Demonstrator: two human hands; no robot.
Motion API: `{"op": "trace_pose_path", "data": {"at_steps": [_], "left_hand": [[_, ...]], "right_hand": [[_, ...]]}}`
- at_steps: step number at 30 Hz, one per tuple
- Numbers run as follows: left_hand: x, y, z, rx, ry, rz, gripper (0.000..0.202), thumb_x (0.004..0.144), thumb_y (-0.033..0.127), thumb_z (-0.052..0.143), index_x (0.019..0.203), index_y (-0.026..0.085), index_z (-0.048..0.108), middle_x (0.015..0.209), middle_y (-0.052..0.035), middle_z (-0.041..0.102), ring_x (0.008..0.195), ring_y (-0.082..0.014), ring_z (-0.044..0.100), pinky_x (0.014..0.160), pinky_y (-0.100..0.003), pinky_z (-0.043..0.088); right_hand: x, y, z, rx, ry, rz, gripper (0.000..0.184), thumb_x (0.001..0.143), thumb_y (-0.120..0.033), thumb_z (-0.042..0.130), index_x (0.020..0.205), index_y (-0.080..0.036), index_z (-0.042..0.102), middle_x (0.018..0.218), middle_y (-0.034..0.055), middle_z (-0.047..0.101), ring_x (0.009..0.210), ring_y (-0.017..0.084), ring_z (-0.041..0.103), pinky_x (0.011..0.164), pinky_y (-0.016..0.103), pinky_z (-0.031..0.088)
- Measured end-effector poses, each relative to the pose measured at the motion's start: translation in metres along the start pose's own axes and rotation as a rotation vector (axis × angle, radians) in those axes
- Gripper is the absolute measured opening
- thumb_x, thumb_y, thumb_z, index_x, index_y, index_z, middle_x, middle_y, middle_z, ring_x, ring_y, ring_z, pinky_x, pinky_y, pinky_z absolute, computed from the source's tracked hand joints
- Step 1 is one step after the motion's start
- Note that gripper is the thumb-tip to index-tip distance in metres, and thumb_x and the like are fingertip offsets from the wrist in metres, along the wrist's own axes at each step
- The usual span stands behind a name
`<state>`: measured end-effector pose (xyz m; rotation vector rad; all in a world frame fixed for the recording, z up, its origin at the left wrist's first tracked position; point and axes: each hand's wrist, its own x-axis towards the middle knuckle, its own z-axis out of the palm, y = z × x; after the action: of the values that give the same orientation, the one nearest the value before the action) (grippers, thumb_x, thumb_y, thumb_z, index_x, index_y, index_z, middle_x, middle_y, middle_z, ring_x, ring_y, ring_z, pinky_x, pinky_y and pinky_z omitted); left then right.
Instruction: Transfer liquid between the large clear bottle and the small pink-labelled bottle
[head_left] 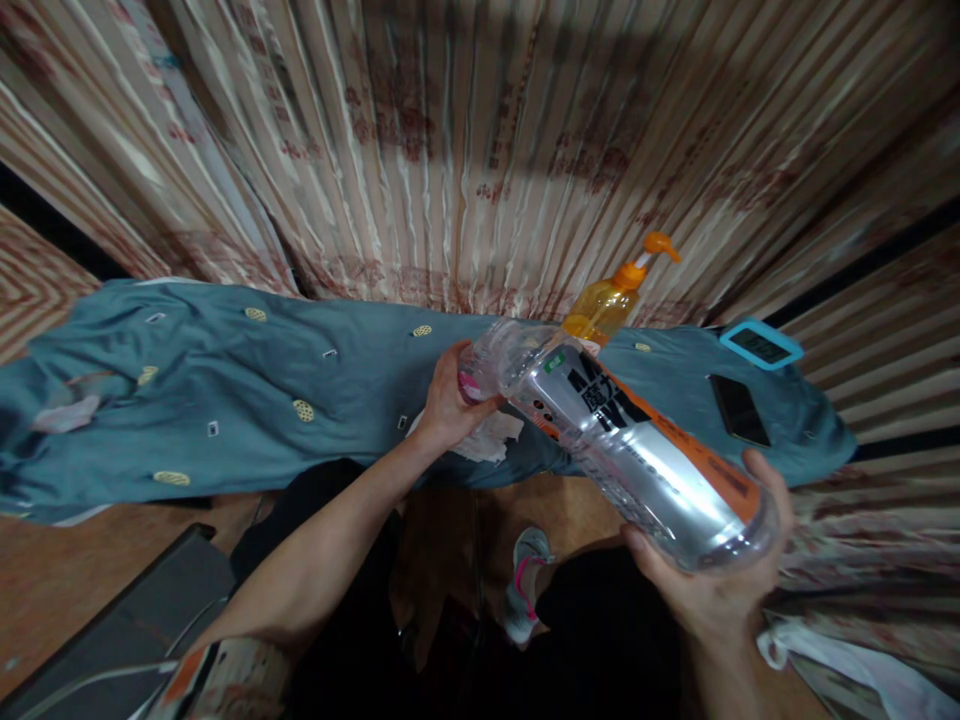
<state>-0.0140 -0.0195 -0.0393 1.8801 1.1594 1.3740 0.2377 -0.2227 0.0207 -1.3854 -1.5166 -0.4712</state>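
The drink bottle (637,450) at centre right is clear, glossy plastic with a shiny silver-and-orange label. The pump bottle (600,310) just above it is translucent orange plastic. The teal cloth (300,370) across the middle looks matt; the striped curtain (480,150) above has a satin sheen.

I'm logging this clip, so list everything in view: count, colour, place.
clear plastic bottle with a silver and orange label: one, clear, tilted between both hands
orange pump dispenser bottle: one, orange, on the cloth behind it
flat black phone: one, black, on the cloth, right
teal-framed flat device: one, teal, dark face, cloth's far right
crumpled white paper: one, white, under the left hand
teal patterned cloth: one, teal with yellow motifs, spread across
striped beige curtain: one, beige and red, behind
grey and pink shoe: one, on the floor below
left hand: one, grips the bottle's neck end
right hand: one, cups its base
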Motion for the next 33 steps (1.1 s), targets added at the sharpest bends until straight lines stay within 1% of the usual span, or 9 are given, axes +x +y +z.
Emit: {"op": "trace_pose_path", "data": {"at_steps": [6, 11, 15, 21, 24, 28, 33], "left_hand": [[0.0001, 0.0002, 0.0000, -0.010, -0.003, -0.016, 0.093, 0.070, 0.046, 0.097, 0.146, 0.019, 0.051, 0.146, -0.0186, 0.068, 0.139, -0.0400, 0.066, 0.121, -0.061, 0.051], [0.0000, -0.0005, 0.0007, -0.008, 0.006, -0.016, 0.092, 0.070, 0.046, 0.098, 0.146, 0.021, 0.052, 0.146, -0.0173, 0.068, 0.138, -0.0391, 0.067, 0.122, -0.060, 0.051], [-0.0001, -0.0012, 0.0011, -0.014, 0.006, -0.012, 0.093, 0.071, 0.048, 0.097, 0.146, 0.020, 0.051, 0.147, -0.0184, 0.067, 0.138, -0.0395, 0.067, 0.122, -0.061, 0.051], [-0.0002, -0.0011, 0.0005, -0.014, 0.000, -0.006, 0.093, 0.071, 0.048, 0.097, 0.147, 0.020, 0.051, 0.147, -0.0187, 0.067, 0.139, -0.0401, 0.066, 0.122, -0.061, 0.051], [-0.0001, -0.0005, 0.0003, -0.015, -0.005, -0.004, 0.093, 0.072, 0.048, 0.096, 0.147, 0.019, 0.050, 0.146, -0.0196, 0.067, 0.140, -0.0401, 0.066, 0.122, -0.061, 0.050], [0.0003, 0.0004, 0.0003, -0.019, -0.006, -0.010, 0.092, 0.071, 0.047, 0.096, 0.146, 0.019, 0.050, 0.147, -0.0199, 0.067, 0.140, -0.0399, 0.066, 0.122, -0.061, 0.051], [0.0001, 0.0010, 0.0002, -0.014, -0.002, -0.019, 0.091, 0.070, 0.043, 0.096, 0.146, 0.021, 0.051, 0.146, -0.0179, 0.068, 0.138, -0.0395, 0.066, 0.121, -0.061, 0.051]], "right_hand": [[-0.0030, 0.0008, 0.0000, 0.006, -0.001, 0.025, 0.117, 0.077, -0.071, 0.087, 0.167, -0.010, 0.044, 0.150, 0.0254, 0.058, 0.124, 0.039, 0.067, 0.116, 0.065, 0.050], [-0.0025, 0.0010, 0.0003, -0.008, 0.011, 0.009, 0.115, 0.077, -0.072, 0.086, 0.165, -0.009, 0.046, 0.148, 0.0255, 0.060, 0.121, 0.039, 0.068, 0.117, 0.067, 0.049], [-0.0037, 0.0022, -0.0001, 0.001, 0.007, 0.021, 0.117, 0.076, -0.069, 0.088, 0.166, -0.009, 0.045, 0.152, 0.0271, 0.058, 0.128, 0.042, 0.067, 0.116, 0.068, 0.050], [-0.0024, 0.0017, 0.0004, 0.002, -0.002, -0.004, 0.113, 0.079, -0.064, 0.088, 0.167, -0.010, 0.044, 0.153, 0.0263, 0.058, 0.127, 0.039, 0.067, 0.115, 0.064, 0.052], [-0.0031, 0.0022, 0.0003, -0.003, 0.002, 0.000, 0.115, 0.077, -0.066, 0.089, 0.167, -0.010, 0.045, 0.153, 0.0259, 0.058, 0.128, 0.039, 0.066, 0.116, 0.065, 0.050], [-0.0062, 0.0045, -0.0008, 0.003, -0.005, 0.042, 0.122, 0.072, -0.070, 0.090, 0.167, -0.010, 0.044, 0.154, 0.0262, 0.056, 0.131, 0.043, 0.064, 0.117, 0.067, 0.048], [-0.0058, 0.0042, -0.0014, 0.011, -0.002, 0.035, 0.120, 0.073, -0.069, 0.090, 0.167, -0.011, 0.044, 0.153, 0.0257, 0.057, 0.129, 0.042, 0.065, 0.118, 0.068, 0.047]]}}
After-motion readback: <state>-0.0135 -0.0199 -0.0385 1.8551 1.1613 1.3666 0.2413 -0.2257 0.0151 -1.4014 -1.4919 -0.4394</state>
